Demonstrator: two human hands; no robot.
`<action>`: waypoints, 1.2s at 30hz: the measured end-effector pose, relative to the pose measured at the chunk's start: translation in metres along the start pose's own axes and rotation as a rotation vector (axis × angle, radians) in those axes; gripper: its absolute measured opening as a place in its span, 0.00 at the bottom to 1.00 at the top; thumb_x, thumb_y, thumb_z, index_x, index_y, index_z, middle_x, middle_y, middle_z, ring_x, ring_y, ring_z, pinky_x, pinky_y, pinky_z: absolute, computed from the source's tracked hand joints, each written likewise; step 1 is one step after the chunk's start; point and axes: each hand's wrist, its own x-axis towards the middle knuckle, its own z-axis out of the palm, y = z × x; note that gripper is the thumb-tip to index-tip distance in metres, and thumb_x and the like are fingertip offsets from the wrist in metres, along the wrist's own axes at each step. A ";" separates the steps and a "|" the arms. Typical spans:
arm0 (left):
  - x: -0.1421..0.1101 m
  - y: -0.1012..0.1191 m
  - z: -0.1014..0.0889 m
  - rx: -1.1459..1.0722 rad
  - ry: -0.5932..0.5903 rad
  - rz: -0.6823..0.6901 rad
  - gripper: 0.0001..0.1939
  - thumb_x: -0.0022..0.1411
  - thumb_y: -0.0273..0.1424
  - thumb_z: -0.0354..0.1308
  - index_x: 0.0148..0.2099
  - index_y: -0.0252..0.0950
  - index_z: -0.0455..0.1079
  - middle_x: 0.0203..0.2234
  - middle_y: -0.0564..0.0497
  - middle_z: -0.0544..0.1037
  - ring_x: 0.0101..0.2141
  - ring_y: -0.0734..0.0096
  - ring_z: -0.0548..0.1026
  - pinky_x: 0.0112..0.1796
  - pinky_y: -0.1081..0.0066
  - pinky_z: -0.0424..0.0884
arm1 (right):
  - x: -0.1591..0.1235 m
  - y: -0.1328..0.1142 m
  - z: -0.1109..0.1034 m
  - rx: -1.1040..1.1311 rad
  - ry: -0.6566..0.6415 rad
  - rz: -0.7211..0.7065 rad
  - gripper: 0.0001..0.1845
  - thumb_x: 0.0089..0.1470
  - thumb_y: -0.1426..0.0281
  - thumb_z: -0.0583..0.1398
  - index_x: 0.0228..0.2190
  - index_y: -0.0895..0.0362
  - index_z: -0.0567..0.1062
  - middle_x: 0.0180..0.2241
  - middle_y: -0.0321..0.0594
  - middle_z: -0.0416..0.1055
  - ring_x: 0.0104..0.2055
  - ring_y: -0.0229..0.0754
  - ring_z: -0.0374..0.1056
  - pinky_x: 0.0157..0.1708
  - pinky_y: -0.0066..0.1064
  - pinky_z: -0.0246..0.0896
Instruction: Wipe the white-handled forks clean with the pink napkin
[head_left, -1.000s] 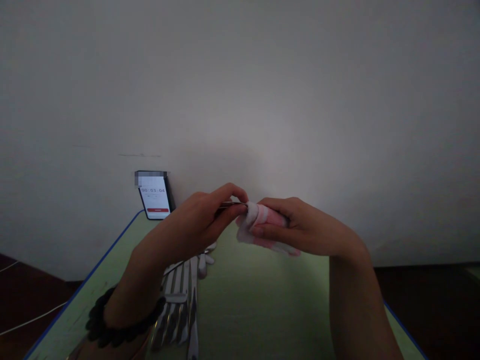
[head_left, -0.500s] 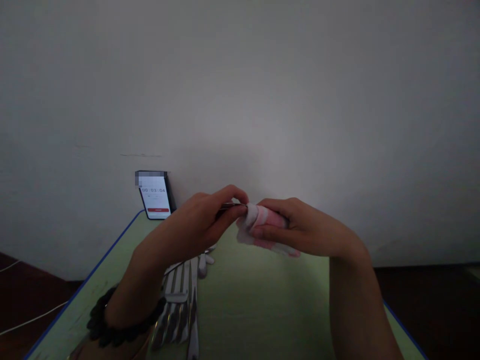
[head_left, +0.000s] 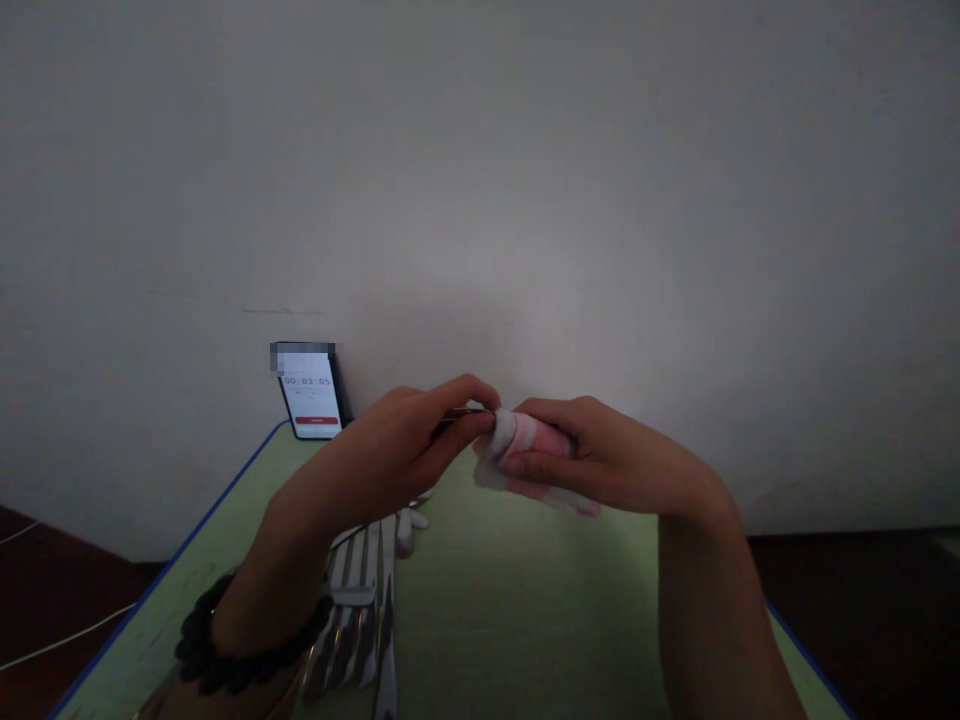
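Note:
My left hand [head_left: 424, 430] pinches a thin metal piece of cutlery [head_left: 463, 412] between thumb and fingers; its kind is hidden by the hand and the cloth. My right hand [head_left: 585, 455] is closed around a pink and white cloth [head_left: 529, 435], which is folded over the other end of that piece. A loose flap of cloth hangs below the right thumb. Both hands are held above the green table [head_left: 517, 620]. Beneath my left forearm lies a row of several metal cutlery pieces [head_left: 356, 595], partly covered by the arm.
A phone [head_left: 313, 400] showing a running timer leans against the wall [head_left: 480, 200] at the table's back left corner. Small pale objects [head_left: 409, 525] lie by the far end of the cutlery. A white cable [head_left: 67, 637] runs across the floor at left.
Both hands and the cloth stay almost in the same place, with only a very slight shift of the left fingers. The phone's timer has moved on by one second.

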 end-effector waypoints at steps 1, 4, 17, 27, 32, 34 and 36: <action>0.000 0.000 0.000 0.000 0.001 0.000 0.11 0.66 0.34 0.45 0.45 0.38 0.66 0.20 0.59 0.69 0.19 0.79 0.64 0.24 0.79 0.58 | 0.000 0.000 0.000 0.000 0.000 0.000 0.19 0.55 0.55 0.55 0.33 0.60 0.71 0.22 0.34 0.67 0.22 0.33 0.59 0.21 0.24 0.50; 0.001 -0.001 0.001 -0.005 0.006 0.002 0.11 0.66 0.34 0.46 0.45 0.38 0.66 0.21 0.59 0.70 0.20 0.79 0.65 0.24 0.79 0.58 | 0.000 0.000 0.000 -0.014 0.014 -0.011 0.19 0.54 0.56 0.56 0.33 0.60 0.71 0.23 0.34 0.67 0.22 0.32 0.59 0.21 0.24 0.50; -0.002 -0.009 0.003 -0.074 0.190 -0.025 0.09 0.63 0.36 0.52 0.40 0.36 0.67 0.23 0.56 0.76 0.21 0.78 0.71 0.23 0.79 0.62 | -0.004 0.011 0.000 0.013 0.042 -0.055 0.16 0.55 0.58 0.55 0.31 0.59 0.71 0.22 0.33 0.66 0.22 0.32 0.59 0.22 0.24 0.51; 0.002 0.004 0.006 -0.574 0.488 -0.041 0.11 0.56 0.31 0.60 0.42 0.36 0.71 0.21 0.57 0.72 0.16 0.81 0.66 0.16 0.80 0.63 | 0.001 0.006 0.001 0.152 -0.024 -0.225 0.15 0.59 0.60 0.52 0.34 0.60 0.69 0.23 0.33 0.65 0.23 0.31 0.59 0.23 0.22 0.54; 0.000 0.004 0.005 -0.607 0.302 -0.012 0.08 0.61 0.31 0.56 0.41 0.35 0.73 0.19 0.56 0.71 0.16 0.82 0.65 0.15 0.81 0.59 | 0.002 0.006 0.000 0.187 -0.055 -0.264 0.13 0.58 0.63 0.53 0.33 0.60 0.69 0.23 0.33 0.64 0.24 0.31 0.58 0.23 0.22 0.54; 0.001 0.006 0.004 -0.592 0.278 -0.007 0.11 0.64 0.32 0.51 0.36 0.34 0.73 0.15 0.58 0.67 0.15 0.83 0.63 0.16 0.81 0.58 | 0.003 0.003 0.000 0.186 -0.086 -0.265 0.12 0.57 0.63 0.54 0.32 0.60 0.69 0.22 0.32 0.64 0.24 0.32 0.58 0.23 0.22 0.54; 0.002 0.008 0.005 -0.580 0.302 -0.004 0.14 0.65 0.33 0.49 0.32 0.34 0.72 0.14 0.58 0.64 0.15 0.83 0.61 0.16 0.81 0.57 | 0.005 0.000 0.001 0.177 -0.091 -0.260 0.12 0.57 0.63 0.55 0.31 0.60 0.69 0.22 0.32 0.65 0.24 0.32 0.59 0.24 0.22 0.54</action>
